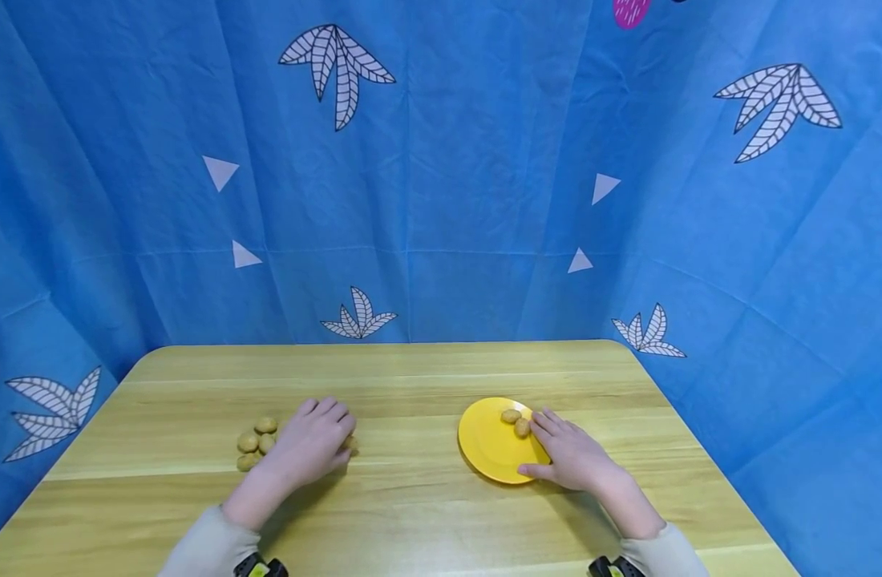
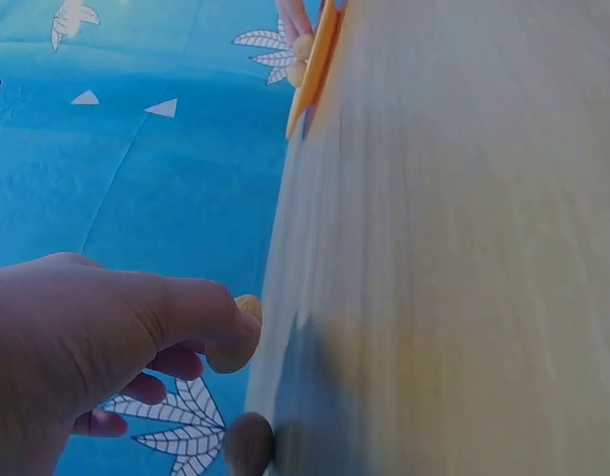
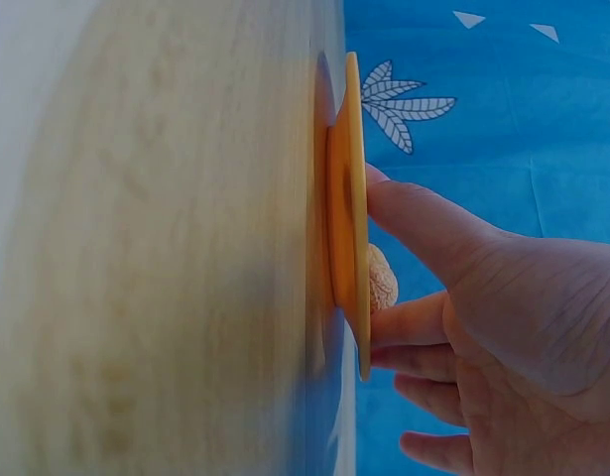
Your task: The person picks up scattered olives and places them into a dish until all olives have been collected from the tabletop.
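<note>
Head view shows the left hand (image 1: pixel 313 442) over the pale wooden table (image 1: pixel 426 521), its digits pinching a small, tan, rounded nut (image 2: pixel 233 355), well apart from the round yellow plate (image 1: pixel 484 449). Two wrinkled tan nuts (image 1: pixel 511 416) lie on that plate, whose rim the right hand (image 1: pixel 574 459) touches with fingers extended, grasping nothing. More loose tan nuts (image 1: pixel 248 441) cluster near the left hand. Each nut is probably light, hard-shelled and apt to roll, so a pinch across its middle should suit; the plate looks stiff, best steadied by its rim.
</note>
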A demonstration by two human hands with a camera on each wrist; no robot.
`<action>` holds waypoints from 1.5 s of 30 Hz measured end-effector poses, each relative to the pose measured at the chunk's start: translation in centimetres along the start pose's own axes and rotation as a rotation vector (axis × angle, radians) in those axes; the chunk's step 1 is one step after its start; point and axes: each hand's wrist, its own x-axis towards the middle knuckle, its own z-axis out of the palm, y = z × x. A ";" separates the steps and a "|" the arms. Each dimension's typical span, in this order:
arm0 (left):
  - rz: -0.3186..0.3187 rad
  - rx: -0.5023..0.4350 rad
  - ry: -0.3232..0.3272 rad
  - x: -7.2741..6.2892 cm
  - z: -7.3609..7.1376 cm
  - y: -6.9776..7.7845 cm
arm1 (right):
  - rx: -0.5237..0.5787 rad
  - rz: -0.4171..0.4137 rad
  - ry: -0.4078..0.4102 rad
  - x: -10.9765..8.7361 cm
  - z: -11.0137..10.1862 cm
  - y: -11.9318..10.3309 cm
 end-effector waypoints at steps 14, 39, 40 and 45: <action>0.027 -0.029 0.007 2.4 -0.7 1.6 | -0.014 0.001 0.007 -0.1 0.0 -0.2; 0.098 -0.035 -0.009 7.6 -1.6 5.6 | 0.001 -0.038 0.026 -0.3 -0.2 -0.1; 0.101 -0.034 -0.012 7.8 -1.6 5.8 | -0.001 -0.040 0.027 -0.3 -0.2 -0.1; 0.123 -0.032 -0.026 9.0 -1.6 6.9 | 0.001 -0.038 0.030 -0.2 -0.2 -0.1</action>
